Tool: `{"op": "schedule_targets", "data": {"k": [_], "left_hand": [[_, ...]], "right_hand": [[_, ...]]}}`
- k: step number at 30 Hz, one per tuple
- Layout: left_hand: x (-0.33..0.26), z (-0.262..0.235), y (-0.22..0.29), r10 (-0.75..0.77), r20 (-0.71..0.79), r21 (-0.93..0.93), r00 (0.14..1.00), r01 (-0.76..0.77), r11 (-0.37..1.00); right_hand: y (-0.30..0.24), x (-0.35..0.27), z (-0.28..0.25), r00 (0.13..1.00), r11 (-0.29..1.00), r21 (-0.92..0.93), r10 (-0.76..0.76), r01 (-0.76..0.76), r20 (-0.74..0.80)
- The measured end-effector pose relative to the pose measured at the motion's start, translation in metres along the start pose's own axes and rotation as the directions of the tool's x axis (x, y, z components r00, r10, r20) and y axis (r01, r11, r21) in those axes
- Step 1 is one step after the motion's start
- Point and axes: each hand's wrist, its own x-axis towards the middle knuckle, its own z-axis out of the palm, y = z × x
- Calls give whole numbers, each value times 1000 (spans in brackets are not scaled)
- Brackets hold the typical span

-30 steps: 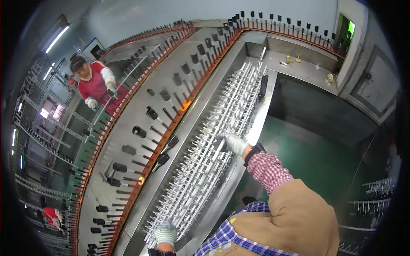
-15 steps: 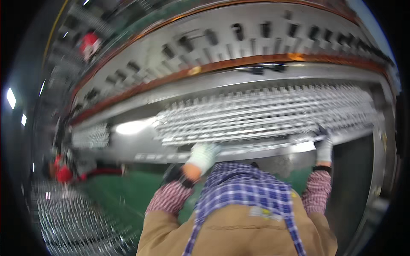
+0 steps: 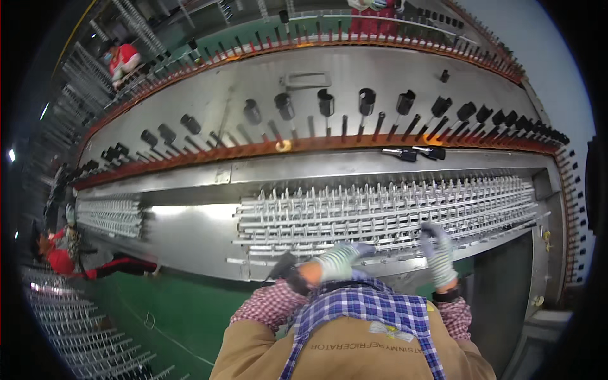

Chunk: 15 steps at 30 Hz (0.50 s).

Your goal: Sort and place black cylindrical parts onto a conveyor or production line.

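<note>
Several long silver racks of metal bars with rows of upright pegs (image 3: 380, 215) lie side by side on a steel worktable (image 3: 190, 244). My left hand (image 3: 339, 261), in a pale striped glove, is at their near edge. Its fingers stretch to the right, over or against the nearest bar; I make out no grip on it. My right hand (image 3: 438, 256), in a similar glove with dark fingertips, hovers over the near right part of the racks. Its fingers are loosely curved and apart, with nothing visible in them.
Behind the table runs an orange-brown rail (image 3: 329, 144) with black cylindrical pieces (image 3: 367, 101) on stems. Two black-and-silver pieces (image 3: 415, 153) lie by it. A smaller rack group (image 3: 111, 216) lies left, beside a co-worker in red (image 3: 62, 261). More racks (image 3: 82, 329) stand lower left.
My right hand has moved left along the racks from their right end. My left hand has shifted right along the near edge. The view has tilted, showing more of the far side.
</note>
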Motion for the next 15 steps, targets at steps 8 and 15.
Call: {"op": "schedule_targets", "data": {"k": [8, 15], "left_hand": [[45, -121, -109, -229, -747, -519, 624, -331, 788], [130, -168, -217, -566, -699, -526, 437, 222, 821]], "right_hand": [[-34, -42, 70, 982, 986, -166, 11, 21, 190], [-41, -48, 56, 989, 985, -166, 72, -50, 131]]}}
